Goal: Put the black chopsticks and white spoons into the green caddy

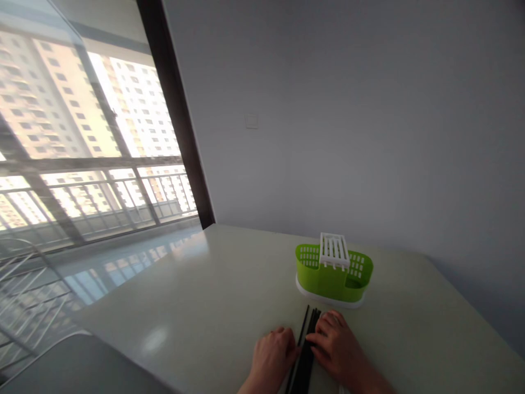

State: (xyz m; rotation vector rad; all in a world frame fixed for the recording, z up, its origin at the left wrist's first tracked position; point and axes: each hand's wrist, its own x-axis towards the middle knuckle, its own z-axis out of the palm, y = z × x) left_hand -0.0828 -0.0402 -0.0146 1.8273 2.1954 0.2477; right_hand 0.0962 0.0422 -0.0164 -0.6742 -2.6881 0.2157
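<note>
A bundle of thin black sticks (304,365), which look like chopsticks, lies on the table between my hands. One stick (303,326) is set slightly apart on the bundle's left. My left hand (274,354) rests beside that stick with its fingers curled in and its thumb side against it; what is inside the fingers is hidden. From the right, my right hand (337,346) has bent fingers and thumb pressed on the bundle. Just beyond the hands stands a green basket (330,282) on a white base, with a white slotted rack (334,250) across its middle.
The pale table (229,284) reaches back to a grey wall (348,120) with a switch plate (251,121). A grey rounded surface (82,366) is at lower left, near a white wire rack (28,295). Windows fill the left side.
</note>
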